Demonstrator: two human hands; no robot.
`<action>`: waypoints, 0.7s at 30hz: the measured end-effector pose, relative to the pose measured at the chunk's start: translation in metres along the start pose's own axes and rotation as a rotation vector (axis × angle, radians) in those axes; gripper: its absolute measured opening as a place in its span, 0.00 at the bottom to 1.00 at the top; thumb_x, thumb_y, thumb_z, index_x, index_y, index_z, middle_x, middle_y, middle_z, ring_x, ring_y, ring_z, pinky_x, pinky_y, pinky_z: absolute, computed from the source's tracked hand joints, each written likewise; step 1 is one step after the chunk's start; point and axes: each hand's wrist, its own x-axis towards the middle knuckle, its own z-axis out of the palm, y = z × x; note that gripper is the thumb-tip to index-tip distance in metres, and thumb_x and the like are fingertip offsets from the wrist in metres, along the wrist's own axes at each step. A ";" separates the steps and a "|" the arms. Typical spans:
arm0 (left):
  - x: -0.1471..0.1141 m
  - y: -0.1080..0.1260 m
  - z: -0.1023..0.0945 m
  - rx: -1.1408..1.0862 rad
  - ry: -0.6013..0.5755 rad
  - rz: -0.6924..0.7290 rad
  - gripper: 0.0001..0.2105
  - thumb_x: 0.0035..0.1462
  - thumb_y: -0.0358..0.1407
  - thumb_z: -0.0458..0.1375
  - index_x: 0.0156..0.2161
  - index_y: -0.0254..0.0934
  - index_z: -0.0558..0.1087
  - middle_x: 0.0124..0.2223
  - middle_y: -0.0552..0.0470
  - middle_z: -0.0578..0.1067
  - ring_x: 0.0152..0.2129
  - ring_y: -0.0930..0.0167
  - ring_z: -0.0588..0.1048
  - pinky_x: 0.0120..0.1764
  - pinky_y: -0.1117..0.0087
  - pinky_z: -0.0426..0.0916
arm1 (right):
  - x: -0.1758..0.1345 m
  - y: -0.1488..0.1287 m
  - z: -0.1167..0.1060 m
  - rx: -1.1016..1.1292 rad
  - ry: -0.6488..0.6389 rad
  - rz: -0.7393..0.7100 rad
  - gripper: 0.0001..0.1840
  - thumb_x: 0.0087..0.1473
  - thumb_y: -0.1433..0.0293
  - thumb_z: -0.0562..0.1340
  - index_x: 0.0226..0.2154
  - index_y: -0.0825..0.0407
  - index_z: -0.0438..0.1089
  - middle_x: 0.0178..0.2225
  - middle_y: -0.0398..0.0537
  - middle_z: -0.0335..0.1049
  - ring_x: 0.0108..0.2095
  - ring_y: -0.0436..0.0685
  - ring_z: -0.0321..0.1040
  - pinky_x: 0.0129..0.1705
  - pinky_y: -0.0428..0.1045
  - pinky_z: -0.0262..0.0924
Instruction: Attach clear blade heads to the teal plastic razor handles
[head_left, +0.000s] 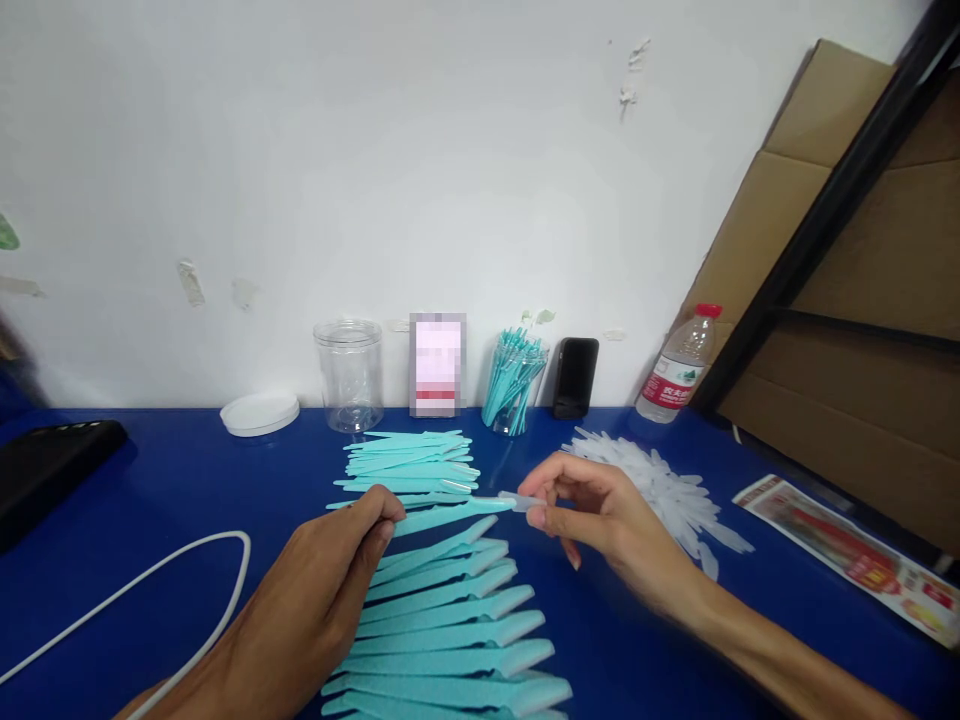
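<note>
Blue tabletop (637, 660) — knuckles-up left hand (330, 575) pinches teal handle (454, 514), right hand (604, 510) clear cap (522, 503).

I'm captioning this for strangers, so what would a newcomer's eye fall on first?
Probably the row of turquoise tools on the blue table, front and centre. Just beyond it, the left hand holds another tool while the right hand pinches a translucent cover at its tip. Behind the right hand lies a whitish heap.

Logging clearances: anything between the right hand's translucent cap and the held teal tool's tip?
Nothing visible. The right hand holds the translucent cap at the tip of the teal tool in the left hand; the two overlap in this view.
</note>
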 end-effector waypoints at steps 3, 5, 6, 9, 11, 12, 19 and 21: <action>-0.001 -0.001 0.001 -0.014 -0.018 0.003 0.12 0.70 0.42 0.43 0.35 0.44 0.63 0.25 0.59 0.66 0.21 0.70 0.65 0.25 0.71 0.62 | -0.002 -0.001 0.001 -0.023 -0.010 0.001 0.10 0.49 0.63 0.72 0.33 0.51 0.77 0.24 0.39 0.61 0.22 0.47 0.57 0.18 0.41 0.60; -0.002 0.000 0.002 -0.019 -0.046 -0.003 0.13 0.71 0.42 0.41 0.35 0.44 0.63 0.26 0.58 0.66 0.21 0.70 0.65 0.26 0.71 0.62 | -0.003 0.000 0.002 -0.021 -0.024 -0.008 0.10 0.51 0.62 0.71 0.34 0.50 0.78 0.23 0.39 0.61 0.22 0.47 0.57 0.18 0.41 0.60; -0.002 0.001 0.003 -0.024 -0.047 0.000 0.13 0.71 0.42 0.41 0.35 0.44 0.62 0.26 0.58 0.67 0.21 0.70 0.65 0.26 0.72 0.63 | -0.004 0.000 0.003 -0.015 -0.030 -0.016 0.10 0.52 0.62 0.70 0.35 0.50 0.79 0.24 0.40 0.62 0.22 0.47 0.58 0.19 0.41 0.61; -0.004 0.005 0.003 -0.035 -0.032 0.013 0.13 0.71 0.41 0.42 0.36 0.44 0.64 0.27 0.57 0.70 0.22 0.70 0.68 0.27 0.72 0.65 | -0.008 -0.001 0.005 0.006 -0.032 -0.037 0.09 0.53 0.63 0.69 0.35 0.49 0.80 0.27 0.42 0.65 0.23 0.47 0.60 0.19 0.41 0.62; -0.005 0.009 0.003 -0.030 -0.013 0.021 0.12 0.70 0.41 0.44 0.37 0.44 0.66 0.28 0.57 0.72 0.23 0.70 0.70 0.27 0.72 0.66 | -0.011 -0.002 0.007 0.019 -0.030 -0.045 0.07 0.53 0.64 0.70 0.35 0.49 0.80 0.28 0.42 0.66 0.22 0.46 0.61 0.19 0.41 0.62; -0.006 0.010 0.004 -0.025 -0.006 0.025 0.11 0.70 0.40 0.44 0.37 0.44 0.66 0.29 0.56 0.73 0.24 0.70 0.71 0.27 0.73 0.66 | -0.012 -0.002 0.008 0.024 -0.033 -0.047 0.06 0.53 0.65 0.70 0.35 0.48 0.80 0.28 0.41 0.66 0.21 0.45 0.61 0.19 0.40 0.62; -0.012 0.014 0.009 -0.042 0.011 0.057 0.12 0.69 0.40 0.45 0.34 0.44 0.66 0.28 0.56 0.73 0.23 0.70 0.72 0.27 0.73 0.68 | -0.019 -0.003 0.014 0.019 -0.049 -0.035 0.05 0.54 0.65 0.70 0.34 0.49 0.79 0.30 0.42 0.67 0.20 0.43 0.64 0.20 0.40 0.63; -0.012 0.017 0.009 -0.044 0.021 0.054 0.12 0.69 0.40 0.45 0.34 0.44 0.65 0.27 0.56 0.72 0.23 0.69 0.71 0.27 0.73 0.68 | -0.020 -0.001 0.015 0.035 -0.050 -0.036 0.05 0.54 0.65 0.70 0.34 0.49 0.79 0.30 0.41 0.66 0.19 0.43 0.64 0.19 0.40 0.62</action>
